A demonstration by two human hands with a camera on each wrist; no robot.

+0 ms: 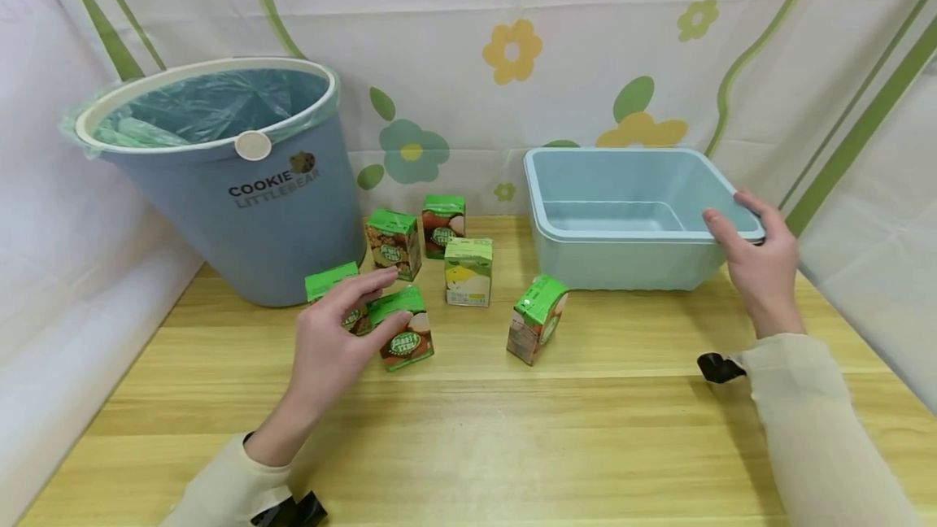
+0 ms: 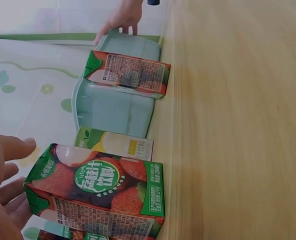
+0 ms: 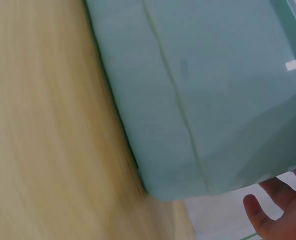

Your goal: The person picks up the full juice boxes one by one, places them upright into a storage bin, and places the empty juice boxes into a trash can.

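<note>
Left hand (image 1: 333, 344), thumb and fingers spread, likely reaching for 1 carton (image 1: 407, 343); right hand (image 1: 765, 265) pinches tub (image 1: 622, 263) near desk (image 1: 512, 446) back-right corner; grasping calls for closing fingers.

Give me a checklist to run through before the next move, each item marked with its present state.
1. Right hand holding the pale blue-green storage bin: ok, at its right end.
2. Left hand gripping the lychee juice box beside it: not ok; thumb and fingers are spread apart near its top.
3. All six juice boxes upright on the table: ok.
4. Storage bin free of contents: cannot tell; its front wall hides part of the floor.
5. Plastic liner draped over the rim of the blue waste bin: ok.
</note>
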